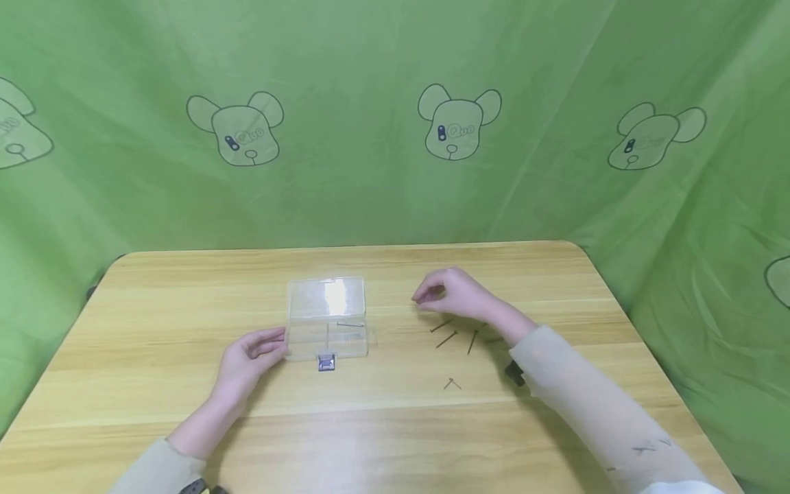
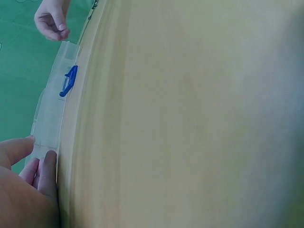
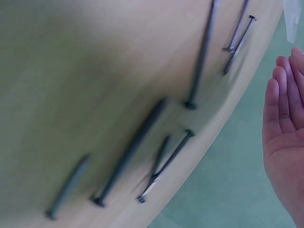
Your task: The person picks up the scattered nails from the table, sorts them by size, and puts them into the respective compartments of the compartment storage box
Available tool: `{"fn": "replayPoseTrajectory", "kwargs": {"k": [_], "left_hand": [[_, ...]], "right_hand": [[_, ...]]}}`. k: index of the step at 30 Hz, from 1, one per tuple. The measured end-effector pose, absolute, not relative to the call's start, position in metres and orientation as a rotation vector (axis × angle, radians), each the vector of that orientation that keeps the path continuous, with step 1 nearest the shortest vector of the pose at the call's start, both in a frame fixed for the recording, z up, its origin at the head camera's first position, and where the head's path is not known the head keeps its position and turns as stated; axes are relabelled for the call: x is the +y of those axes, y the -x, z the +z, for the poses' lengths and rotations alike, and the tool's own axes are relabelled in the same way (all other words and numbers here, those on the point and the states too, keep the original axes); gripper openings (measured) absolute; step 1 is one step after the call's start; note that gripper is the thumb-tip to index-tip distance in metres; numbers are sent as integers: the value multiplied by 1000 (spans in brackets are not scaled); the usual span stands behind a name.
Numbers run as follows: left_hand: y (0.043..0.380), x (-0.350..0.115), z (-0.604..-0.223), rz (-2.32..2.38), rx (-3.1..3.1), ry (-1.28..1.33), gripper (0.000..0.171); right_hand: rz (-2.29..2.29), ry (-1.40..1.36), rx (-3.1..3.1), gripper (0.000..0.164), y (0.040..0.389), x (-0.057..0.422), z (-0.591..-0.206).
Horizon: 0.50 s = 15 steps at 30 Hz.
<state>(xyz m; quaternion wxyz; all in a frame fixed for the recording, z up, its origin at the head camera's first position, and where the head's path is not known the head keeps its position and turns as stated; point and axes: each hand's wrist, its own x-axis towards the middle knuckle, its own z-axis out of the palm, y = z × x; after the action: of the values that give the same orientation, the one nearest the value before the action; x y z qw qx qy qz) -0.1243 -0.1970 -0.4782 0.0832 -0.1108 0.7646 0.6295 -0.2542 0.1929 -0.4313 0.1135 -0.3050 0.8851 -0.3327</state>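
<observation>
Fingers (image 2: pixel 47 173) of your left hand (image 1: pixel 247 360) are rather straight, with the thumb a little apart from them, and they touch the nearest end of the clear plastic box (image 1: pixel 308 341). Your right hand (image 1: pixel 453 293) hovers above the table (image 1: pixel 382 439), well apart from the other end of this box; its thumb and forefinger come narrow together at the tips, but one cannot tell whether something small is between them. So the box stands between your two hands, with its lid (image 1: pixel 311 298) open on the side away from you and a blue clasp (image 1: pixel 326 362) on the side facing you. In the compartment farther from your left hand, one nail (image 1: pixel 348 324) lies close to the lid. Under your right hand and its forearm, several dark nails (image 3: pixel 130 152) are scattered on the table, some of them crossing each other. Closer to you than these, two small nails (image 1: pixel 448 384) make a narrow angle. Pale sleeves (image 1: pixel 574 391) cover your forearms, and beyond both hands, behind the table, hangs green cloth (image 1: pixel 358 192) with drawn bear heads (image 1: pixel 453 140).
</observation>
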Motion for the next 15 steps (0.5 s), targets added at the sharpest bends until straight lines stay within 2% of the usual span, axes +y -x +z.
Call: {"fn": "replayPoseTrajectory", "kwargs": {"k": [15], "left_hand": [[125,-198,-477,1877,2301,324,50]], "right_hand": [[-941,846,2566,18,247,226,-449]]}}
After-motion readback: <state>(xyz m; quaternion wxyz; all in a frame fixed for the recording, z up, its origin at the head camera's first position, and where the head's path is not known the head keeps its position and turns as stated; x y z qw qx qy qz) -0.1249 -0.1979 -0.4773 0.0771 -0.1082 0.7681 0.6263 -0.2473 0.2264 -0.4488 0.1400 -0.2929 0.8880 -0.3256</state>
